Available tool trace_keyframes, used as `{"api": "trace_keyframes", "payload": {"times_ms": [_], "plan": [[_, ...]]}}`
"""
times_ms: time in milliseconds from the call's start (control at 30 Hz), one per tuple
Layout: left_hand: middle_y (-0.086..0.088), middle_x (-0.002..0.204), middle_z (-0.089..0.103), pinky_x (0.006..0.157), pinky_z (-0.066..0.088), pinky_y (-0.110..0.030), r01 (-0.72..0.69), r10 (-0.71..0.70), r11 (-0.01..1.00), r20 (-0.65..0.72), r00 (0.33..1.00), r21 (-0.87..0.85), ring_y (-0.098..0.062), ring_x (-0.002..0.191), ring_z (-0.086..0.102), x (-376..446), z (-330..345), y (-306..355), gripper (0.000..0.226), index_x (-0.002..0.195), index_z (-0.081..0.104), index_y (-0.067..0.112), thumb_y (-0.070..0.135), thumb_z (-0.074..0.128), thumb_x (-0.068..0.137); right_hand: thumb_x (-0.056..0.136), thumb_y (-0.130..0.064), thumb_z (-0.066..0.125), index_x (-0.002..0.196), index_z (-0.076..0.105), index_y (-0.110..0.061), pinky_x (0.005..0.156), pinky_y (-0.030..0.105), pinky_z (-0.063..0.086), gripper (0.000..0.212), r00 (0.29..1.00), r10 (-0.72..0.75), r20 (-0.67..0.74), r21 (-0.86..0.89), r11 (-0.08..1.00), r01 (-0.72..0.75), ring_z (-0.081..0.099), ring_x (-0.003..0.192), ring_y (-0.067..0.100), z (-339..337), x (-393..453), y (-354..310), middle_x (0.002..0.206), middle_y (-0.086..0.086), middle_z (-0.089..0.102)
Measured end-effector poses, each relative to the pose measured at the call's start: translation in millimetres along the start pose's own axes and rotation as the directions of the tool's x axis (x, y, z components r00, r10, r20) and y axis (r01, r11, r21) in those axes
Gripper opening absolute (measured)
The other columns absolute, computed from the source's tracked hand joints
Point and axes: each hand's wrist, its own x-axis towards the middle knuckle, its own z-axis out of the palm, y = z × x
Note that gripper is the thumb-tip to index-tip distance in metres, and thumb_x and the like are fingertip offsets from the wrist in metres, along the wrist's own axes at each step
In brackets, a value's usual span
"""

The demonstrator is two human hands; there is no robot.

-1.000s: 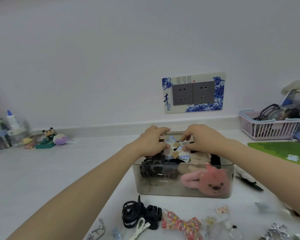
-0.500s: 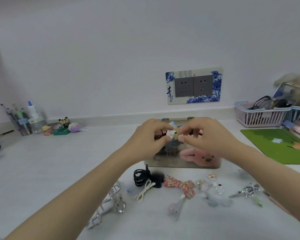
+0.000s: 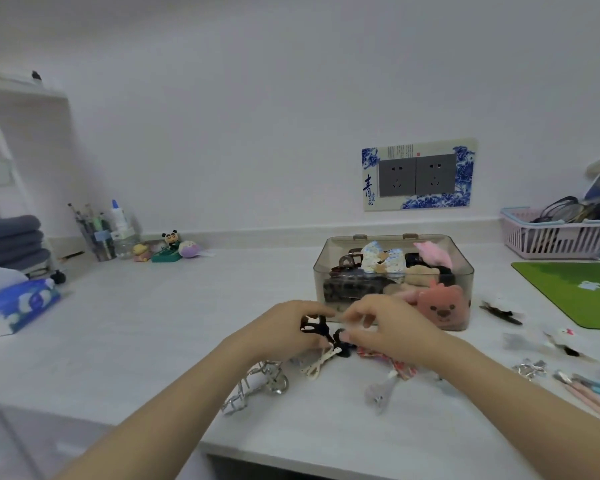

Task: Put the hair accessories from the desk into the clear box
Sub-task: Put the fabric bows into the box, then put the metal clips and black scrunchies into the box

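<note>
Hands meet low over the desk [image 3: 153, 323] in the head view, just in front of the clear box [image 3: 394, 282], where we are picking the next hair accessory from the scatter. Our left hand [image 3: 281, 330] curls its fingers round a black claw clip [image 3: 314, 327], lifted slightly off the surface; our right hand [image 3: 392, 327] has its fingers bent at a second black clip [image 3: 342, 341], though blur keeps us from telling whether it truly pinches it. A cream clip [image 3: 317, 363], a red patterned bow [image 3: 388, 362] and a silver claw clip [image 3: 257, 386] lie just beside them, more pieces well off to the right. The box, already crowded with a pink plush clip [image 3: 439, 304] and a blue-white bow [image 3: 381, 259], stands open-topped. We judge the claw clips light, rigid and springy, with teeth that snag neighbours: best taken by the spine or hinge, not the prongs. The bow looks soft and can be pinched anywhere.
</note>
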Motion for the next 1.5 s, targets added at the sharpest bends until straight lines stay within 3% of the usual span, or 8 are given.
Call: {"api": "trace_keyframes", "payload": {"times_ms": [167, 467, 667, 867, 1000, 1200, 1333, 1500], "plan": [[0.002, 0.125, 0.061, 0.095, 0.040, -0.020, 0.037, -0.036, 0.999, -0.028, 0.999, 0.005, -0.012, 0.116, 0.055, 7.1, -2.7, -6.8, 0.051, 0.130, 0.052, 0.032, 0.015, 0.065, 0.084, 0.080, -0.044, 0.063, 0.108, 0.067, -0.035, 0.086, 0.026, 0.050, 0.030, 0.997, 0.012, 0.076, -0.044, 0.999, -0.009, 0.062, 0.097, 0.003, 6.1, 3.7, -1.4, 0.109, -0.016, 0.069], [0.001, 0.118, 0.062, 0.100, 0.044, -0.027, 0.074, -0.080, 0.988, -0.043, 0.996, -0.135, -0.011, 0.109, 0.058, 10.2, -5.5, -19.0, 0.054, 0.131, 0.051, 0.030, 0.022, 0.069, 0.081, 0.079, -0.034, 0.068, 0.099, 0.071, -0.030, 0.077, 0.023, 0.055, 0.020, 0.993, 0.118, 0.002, 0.127, 0.985, -0.118, 0.067, 0.069, 0.000, 10.0, 2.2, 6.7, 0.074, -0.024, 0.063], [0.003, 0.119, 0.055, 0.090, 0.047, -0.026, 0.151, -0.153, 0.988, -0.064, 0.986, -0.037, -0.010, 0.107, 0.054, -20.4, -22.6, -24.5, 0.043, 0.124, 0.054, 0.030, 0.045, 0.062, 0.084, 0.079, -0.043, 0.067, 0.109, 0.067, -0.034, 0.085, 0.024, 0.046, 0.031, 0.996, 0.085, -0.016, 0.033, 0.996, -0.085, 0.059, 0.106, 0.005, 9.2, -0.6, 3.9, 0.115, -0.014, 0.066], [0.008, 0.128, 0.035, 0.093, 0.039, -0.027, 0.305, -0.313, 0.949, 0.142, 0.939, 0.077, -0.010, 0.113, 0.048, -59.6, -29.3, -31.6, 0.056, 0.125, 0.045, 0.050, 0.064, 0.062, 0.073, 0.078, -0.043, 0.067, 0.101, 0.071, -0.031, 0.085, 0.026, 0.047, 0.026, 0.996, 0.078, -0.054, 0.017, 0.997, -0.077, 0.061, 0.100, 0.007, 14.1, 0.1, 3.1, 0.110, -0.012, 0.069], [0.009, 0.124, 0.043, 0.089, 0.043, -0.025, 0.295, -0.293, 0.955, 0.054, 0.955, -0.039, -0.009, 0.103, 0.056, -59.6, -18.0, -35.0, 0.055, 0.123, 0.052, 0.045, 0.055, 0.070, 0.072, 0.080, -0.038, 0.066, 0.091, 0.075, -0.028, 0.076, 0.026, 0.047, 0.017, 0.991, 0.083, -0.107, 0.007, 0.997, -0.083, 0.061, 0.088, 0.007, 15.6, 2.6, -0.9, 0.099, -0.011, 0.072], [0.010, 0.087, 0.061, 0.052, 0.041, -0.010, 0.244, -0.280, 0.927, -0.090, 0.956, -0.286, -0.008, 0.062, 0.053, -55.6, -6.7, -37.0, 0.025, 0.108, 0.067, 0.025, 0.027, 0.065, 0.083, 0.079, -0.039, 0.067, 0.088, 0.076, -0.030, 0.077, 0.030, 0.052, 0.016, 0.985, 0.112, -0.129, 0.010, 0.994, -0.112, 0.064, 0.088, 0.009, 17.9, -0.2, -1.3, 0.098, -0.010, 0.074], [0.011, 0.105, 0.062, 0.064, 0.038, -0.004, 0.178, -0.223, 0.964, -0.244, 0.944, -0.196, 0.003, 0.082, 0.057, -53.8, -0.5, -46.0, 0.025, 0.108, 0.068, 0.024, 0.021, 0.059, 0.086, 0.078, -0.041, 0.068, 0.109, 0.068, -0.029, 0.079, 0.025, 0.047, 0.033, 0.985, 0.063, -0.159, 0.019, 0.998, -0.061, 0.061, 0.098, 0.010, 22.3, 0.4, -3.9, 0.105, -0.009, 0.070], [0.009, 0.102, 0.057, 0.070, 0.035, 0.003, 0.088, -0.160, 0.978, -0.406, 0.900, -0.190, 0.003, 0.088, 0.054, -53.1, 4.6, -55.3, 0.018, 0.094, 0.073, 0.026, 0.020, 0.072, 0.077, 0.080, -0.043, 0.064, 0.122, 0.057, -0.037, 0.078, 0.028, 0.046, 0.043, 0.987, -0.046, -0.155, -0.090, 0.995, 0.032, 0.051, 0.089, 0.007, 17.2, 10.6, -0.7, 0.093, -0.012, 0.062]]}}
